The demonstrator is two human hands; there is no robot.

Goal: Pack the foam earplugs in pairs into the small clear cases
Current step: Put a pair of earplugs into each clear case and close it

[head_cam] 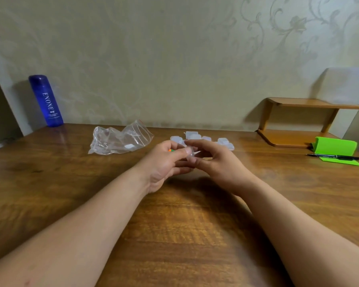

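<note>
**Work Surface and Hand Status**

1. Surface: a dark wooden table (174, 224) with pronounced grain fills the lower field. It butts against a wall (174, 59) covered in pale wallpaper with a scrolling floral relief.

2. Hands: the left hand (164, 162) and right hand (218, 164) meet above the table centre. Both sets of fingers are curled inward and pinch one small clear case (192, 155) between them. Whether its lid is open cannot be determined.

3. Earplug: an orange and green fleck (170, 150) shows at the left fingertips; it is too small to identify with certainty.

4. Spare cases: a cluster of spare cases (205, 139) lies on the table at 12 o'clock, just beyond the hands.

5. Surroundings, referenced from the hands:
   - 11 o'clock: a crumpled clear zip bag (118, 139), lying flat.
   - 10 o'clock: a blue bottle (47, 100) marked ENONE, upright against the wall.
   - 2 o'clock: a two-tier wooden shelf (298, 121) at the wall.
   - 3 o'clock: a green stand (336, 146), with a black pen (334, 156) resting across its base.
</note>
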